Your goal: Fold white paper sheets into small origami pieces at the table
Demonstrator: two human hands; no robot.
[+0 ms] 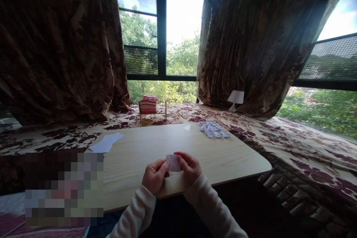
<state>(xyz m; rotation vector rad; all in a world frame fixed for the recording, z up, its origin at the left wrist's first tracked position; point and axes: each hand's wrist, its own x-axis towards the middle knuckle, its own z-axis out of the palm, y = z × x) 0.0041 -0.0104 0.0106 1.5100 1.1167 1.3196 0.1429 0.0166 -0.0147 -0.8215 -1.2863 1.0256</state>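
Note:
A small folded piece of white paper [174, 163] is pinched between my two hands, just above the front part of the table. My left hand [154, 175] grips its left edge with the thumb on the near face. On the other side, my right hand [191, 166] holds the right edge, its index finger along the top. White paper sheets [106, 142] lie at the table's left side. Several folded white paper pieces [213, 129] sit in a cluster at the far right, and a small white paper triangle [187, 127] lies left of them.
The pale wooden table [134, 171] has a rounded right corner. Behind it, a flowered cover [184, 111] bears a small rack [153, 116] with folded red-striped cloths [148, 104] and a white lamp [236, 97]. Patterned curtains [228, 44] frame the windows. A pixelated patch hides the lower left.

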